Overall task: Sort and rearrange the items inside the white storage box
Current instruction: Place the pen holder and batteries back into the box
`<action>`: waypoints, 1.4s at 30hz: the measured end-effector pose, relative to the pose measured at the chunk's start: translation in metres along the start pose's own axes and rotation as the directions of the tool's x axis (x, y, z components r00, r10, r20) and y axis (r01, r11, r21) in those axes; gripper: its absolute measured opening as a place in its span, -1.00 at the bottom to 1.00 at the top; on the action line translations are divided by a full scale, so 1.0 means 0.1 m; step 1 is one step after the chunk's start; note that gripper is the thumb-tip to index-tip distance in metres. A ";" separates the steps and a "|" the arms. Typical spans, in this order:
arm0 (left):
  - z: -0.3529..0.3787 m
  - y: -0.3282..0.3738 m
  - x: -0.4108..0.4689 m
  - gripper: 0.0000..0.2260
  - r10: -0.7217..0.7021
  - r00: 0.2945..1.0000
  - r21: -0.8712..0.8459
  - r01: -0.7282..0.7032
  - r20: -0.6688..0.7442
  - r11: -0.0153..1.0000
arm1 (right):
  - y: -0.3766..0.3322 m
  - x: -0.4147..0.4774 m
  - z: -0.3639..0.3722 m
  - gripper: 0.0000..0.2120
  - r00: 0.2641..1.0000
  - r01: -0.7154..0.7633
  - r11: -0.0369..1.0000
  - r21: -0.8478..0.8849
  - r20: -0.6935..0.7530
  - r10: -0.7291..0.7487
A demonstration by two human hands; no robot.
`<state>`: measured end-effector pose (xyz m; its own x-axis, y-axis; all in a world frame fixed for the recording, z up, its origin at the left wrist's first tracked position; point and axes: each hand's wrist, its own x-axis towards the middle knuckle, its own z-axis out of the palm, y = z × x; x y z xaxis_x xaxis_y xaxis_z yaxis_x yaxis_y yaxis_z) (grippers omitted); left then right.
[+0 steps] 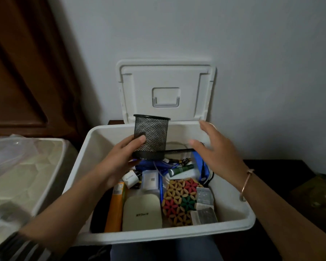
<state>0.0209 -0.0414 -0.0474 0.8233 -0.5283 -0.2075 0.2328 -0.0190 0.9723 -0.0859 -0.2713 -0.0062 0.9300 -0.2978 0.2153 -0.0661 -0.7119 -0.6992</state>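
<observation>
We look down into the white storage box [233, 187], which sits open in front of us, its lid [166, 78] standing upright against the pale wall behind. Our left hand [120, 159] grips a black mesh pen cup [152, 134] low on its side, thumb across the mesh and fingers curled round the far side. The cup stands upright, raised above the clutter at the back of the box. Our right hand [216, 153] hovers over the box's back right corner, fingers straight and spread, holding nothing. A thin bracelet [247, 183] circles that wrist.

Below the cup the box is full of small things. A cream oval device [142, 211] lies at the front, with an orange carton [115, 206] just beside it on the left. To the right of the device lies a flower-patterned mat [179, 200] in red, green and tan, and silver packets [205, 196] rest against the mat's right edge. Further back we see a white charger plug [130, 179], a small white box [151, 180] and a green tube [180, 170] lying on its side. Something blue [199, 166] sits under the right hand; we cannot tell what it is.

A pale bin covered in clear plastic [26, 166] stands to the left of the box, and a dark desk [271, 166] shows at its right.
</observation>
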 end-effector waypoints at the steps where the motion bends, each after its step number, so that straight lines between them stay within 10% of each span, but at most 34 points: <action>1: 0.01 -0.01 0.00 -0.47 0.008 1.000 -0.008 -0.008 0.024 1.000 | -0.11 0.09 0.08 -0.40 0.993 -0.057 0.987 0.148 0.109 0.041; 5: 0.04 -0.03 0.01 -0.52 0.016 0.999 0.016 -0.017 0.039 1.000 | -0.30 0.38 0.38 -0.56 0.924 -0.215 0.832 0.511 0.382 0.004; 14: -0.05 -0.08 0.11 -0.30 0.049 0.986 0.199 -0.017 -0.160 0.980 | -0.06 0.48 0.75 -0.63 0.881 -0.323 0.717 0.618 0.472 -0.011; 20: -0.18 -0.11 0.11 -0.33 0.070 0.919 0.126 -0.023 -0.387 0.992 | 0.13 0.39 1.00 -0.71 0.925 -0.088 0.996 0.016 0.372 0.076; 30: -0.21 -0.09 0.13 -0.27 0.059 0.896 0.089 -0.022 -0.441 0.996 | 0.36 0.26 1.45 -0.55 0.740 0.034 0.836 -0.548 0.576 0.347; 42: -0.17 -0.06 0.10 -0.41 0.092 0.895 0.087 -0.060 -0.437 0.994 | 0.30 0.39 1.47 -0.77 0.589 -0.380 0.838 -0.391 0.597 0.545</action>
<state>0.0363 -0.0321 -0.0571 0.9842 -0.1035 -0.1434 0.1376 -0.0610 0.9886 0.0014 -0.2105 -0.1188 0.7272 -0.1839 -0.6614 -0.5504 -0.7319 -0.4017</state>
